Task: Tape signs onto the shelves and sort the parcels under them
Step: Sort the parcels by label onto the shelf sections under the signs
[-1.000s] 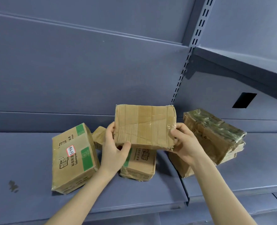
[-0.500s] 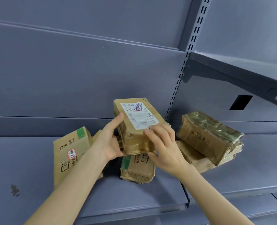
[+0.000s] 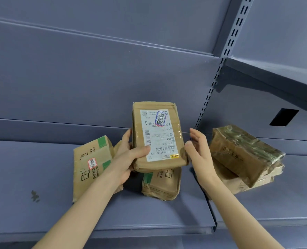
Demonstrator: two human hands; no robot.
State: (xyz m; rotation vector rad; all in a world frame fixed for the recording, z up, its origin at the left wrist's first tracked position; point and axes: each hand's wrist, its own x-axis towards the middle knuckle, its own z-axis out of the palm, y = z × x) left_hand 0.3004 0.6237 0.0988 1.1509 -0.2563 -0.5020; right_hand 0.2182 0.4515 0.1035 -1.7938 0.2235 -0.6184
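The left hand (image 3: 129, 159) grips a brown parcel (image 3: 156, 123) above the blue shelf (image 3: 41, 177) - thumb curled across the white shipping label (image 3: 158, 139), fingers behind its left edge. The right hand (image 3: 197, 150) is open with straight fingers just beside the parcel's right edge; whether it touches, I cannot tell. On the shelf lie a green-marked box (image 3: 89, 164) at left, another box (image 3: 161, 184) beneath the held parcel, and 2 tape-wrapped parcels (image 3: 242, 151) stacked at right.
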